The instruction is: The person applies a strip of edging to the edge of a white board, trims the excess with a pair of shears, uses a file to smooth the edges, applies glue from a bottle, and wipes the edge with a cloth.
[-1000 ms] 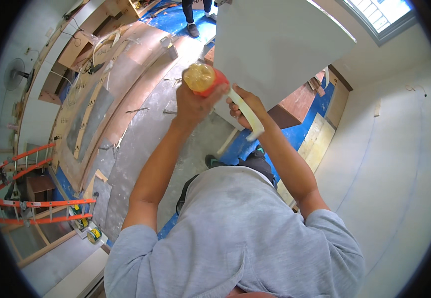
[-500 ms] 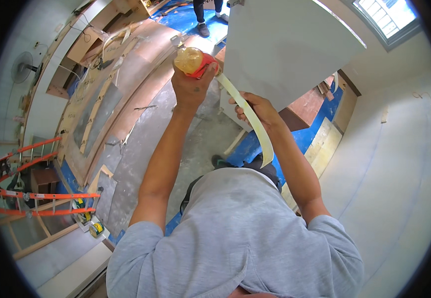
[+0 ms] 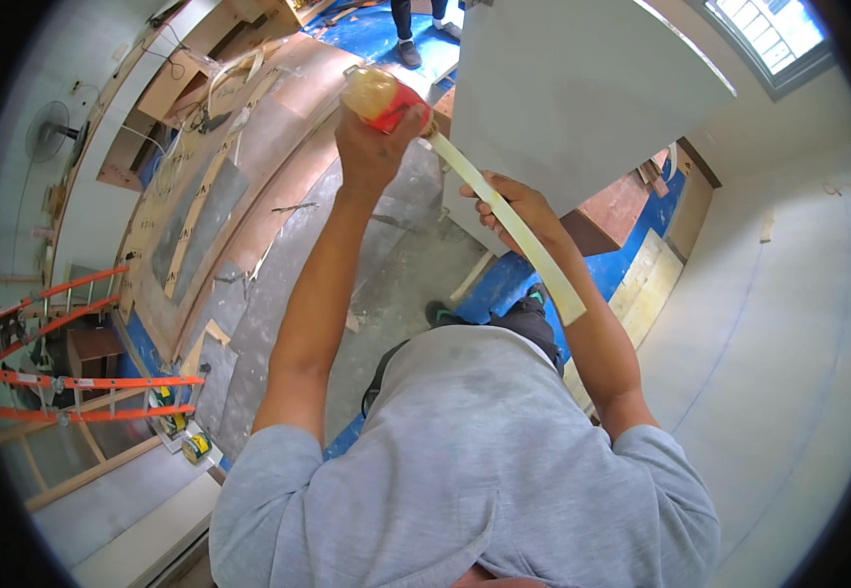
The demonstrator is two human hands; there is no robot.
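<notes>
My left hand (image 3: 372,157) is wrapped round a clear plastic bottle (image 3: 375,90) with a red label and amber contents, held tilted with its neck toward the right. A long, pale cream flexible strip (image 3: 533,247) starts by the bottle's neck and slants down to the right, its free end over my right forearm. My right hand (image 3: 516,204) grips the strip partway along, fingers curled beneath it. Whether the bottle's mouth touches the strip, I cannot tell. Just beyond both hands stands a large white panel (image 3: 582,98).
A co-worker's feet (image 3: 409,51) are at the far end on blue sheeting. To the left lie long wooden boards (image 3: 220,196); orange ladders (image 3: 92,380) and a wall fan (image 3: 51,132) are farther left. A reddish-brown box (image 3: 614,211) sits beside the panel, right.
The strip's free end has swung right and straightened, from hanging over my belly to lying across my right forearm. The bottle has tilted slightly in my left hand.
</notes>
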